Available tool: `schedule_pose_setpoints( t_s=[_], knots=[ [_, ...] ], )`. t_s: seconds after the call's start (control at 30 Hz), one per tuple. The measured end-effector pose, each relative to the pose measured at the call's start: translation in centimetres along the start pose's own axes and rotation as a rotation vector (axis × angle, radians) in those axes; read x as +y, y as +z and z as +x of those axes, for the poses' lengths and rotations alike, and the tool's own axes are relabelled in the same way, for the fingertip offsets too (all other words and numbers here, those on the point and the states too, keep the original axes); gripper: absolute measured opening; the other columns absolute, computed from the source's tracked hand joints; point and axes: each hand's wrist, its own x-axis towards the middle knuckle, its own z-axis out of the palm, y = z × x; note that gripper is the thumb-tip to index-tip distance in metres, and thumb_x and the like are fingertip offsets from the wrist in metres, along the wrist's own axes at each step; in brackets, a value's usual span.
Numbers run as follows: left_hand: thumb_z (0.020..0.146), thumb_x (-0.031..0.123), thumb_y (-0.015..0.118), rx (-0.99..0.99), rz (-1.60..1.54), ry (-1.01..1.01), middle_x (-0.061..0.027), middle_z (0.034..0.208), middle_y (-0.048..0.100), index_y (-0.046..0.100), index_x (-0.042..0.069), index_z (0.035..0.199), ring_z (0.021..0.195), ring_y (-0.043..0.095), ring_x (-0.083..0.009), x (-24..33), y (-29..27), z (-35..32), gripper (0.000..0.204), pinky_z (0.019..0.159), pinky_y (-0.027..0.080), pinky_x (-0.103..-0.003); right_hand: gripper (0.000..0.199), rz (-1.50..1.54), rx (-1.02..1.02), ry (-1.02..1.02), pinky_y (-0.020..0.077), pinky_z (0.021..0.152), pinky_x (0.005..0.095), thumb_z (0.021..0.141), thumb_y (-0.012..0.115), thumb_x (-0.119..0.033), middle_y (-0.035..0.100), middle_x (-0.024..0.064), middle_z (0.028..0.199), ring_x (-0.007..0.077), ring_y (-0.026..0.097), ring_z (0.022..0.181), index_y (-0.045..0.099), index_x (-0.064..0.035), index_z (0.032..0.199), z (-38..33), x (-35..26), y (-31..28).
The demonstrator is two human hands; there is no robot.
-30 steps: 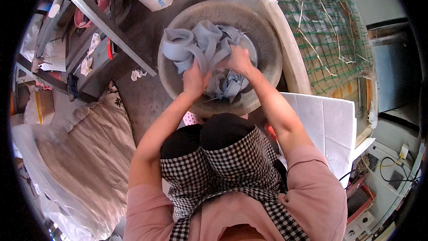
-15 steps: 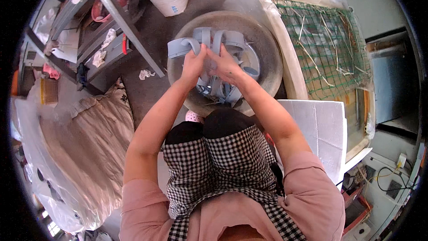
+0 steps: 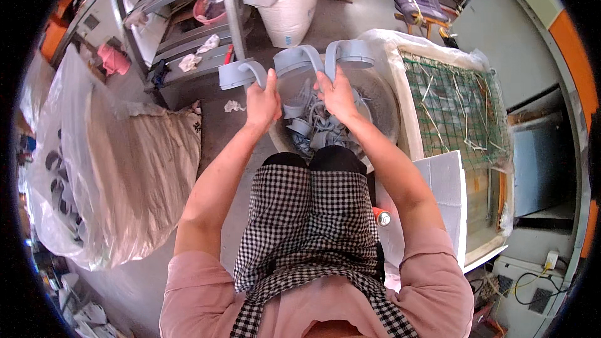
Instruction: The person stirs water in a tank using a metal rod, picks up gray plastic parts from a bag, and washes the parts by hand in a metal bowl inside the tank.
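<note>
Above a large round basin (image 3: 387, 97), both my hands are closed on grey moulded plastic parts, each with a curved cup-like end and a bent arm. My left hand (image 3: 263, 105) grips one grey plastic part (image 3: 235, 76) by its arm, with the curved end pointing out to the left. In my right hand (image 3: 339, 95) are the arms of two more, a middle grey part (image 3: 294, 59) and a right-hand grey part (image 3: 354, 54). Below them, a heap of similar grey pieces (image 3: 319, 122) lies in the basin. My fingers partly hide the gripped ends.
Right of the basin stands a pale-framed box with green netting (image 3: 447, 103), beside a white foam board (image 3: 441, 178). A metal rack (image 3: 230, 12) and a full white sack (image 3: 291, 15) stand beyond. At left is a large plastic-lined sack (image 3: 147, 169). A red can (image 3: 381, 216) is by my right knee.
My hands have moved apart and the grey parts are lifted and spread over the basin's far side. The head view has shifted, showing more of the floor and rack beyond.
</note>
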Motion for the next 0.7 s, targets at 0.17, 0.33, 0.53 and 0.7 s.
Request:
schedule_pose_setpoints(
  t_s=[0.17,0.33,0.53,0.7],
  knots=[
    [0.093,0.039,0.046,-0.075,-0.082,0.054,-0.0020,0.047,0.037,0.039,0.006,0.064,0.030,0.033,-0.0124,2.2,-2.6,-3.4,0.044,0.028,0.025,-0.027,0.018,0.053,-0.073,-0.062,0.0424,0.048,0.0273,0.091,0.050,-0.016,0.055,0.0041,0.066,0.0104,0.050,0.054,0.042,-0.0011,0.098,-2.1,-3.6,2.5],
    [0.094,0.038,0.044,0.003,-0.068,0.080,-0.0009,0.048,0.036,0.039,0.007,0.064,0.032,0.033,-0.0115,3.5,-5.9,-5.4,0.043,0.029,0.025,-0.027,0.018,-0.004,-0.182,-0.147,0.0417,0.048,0.0270,0.091,0.050,-0.016,0.055,0.0043,0.066,0.0111,0.050,0.053,0.042,-0.0014,0.097,-4.7,-6.4,6.2],
    [0.094,0.038,0.043,0.057,-0.198,0.100,-0.0006,0.046,0.035,0.040,0.007,0.065,0.031,0.031,-0.0115,3.5,-9.8,-6.4,0.043,0.029,0.025,-0.028,0.019,-0.080,-0.234,-0.170,0.0426,0.048,0.0293,0.091,0.050,-0.017,0.058,0.0069,0.066,0.0142,0.053,0.053,0.041,-0.0014,0.096,-5.5,-6.3,10.1],
    [0.090,0.031,0.053,0.193,0.081,0.039,-0.0019,0.050,0.045,0.048,0.004,0.077,0.033,0.039,-0.0118,2.9,-13.5,-9.1,0.030,0.031,0.032,-0.028,0.017,-0.085,-0.277,-0.234,0.0411,0.048,0.0300,0.091,0.050,-0.015,0.056,0.0057,0.066,0.0135,0.051,0.052,0.041,-0.0013,0.095,-6.7,-7.1,12.0]
  ],
)
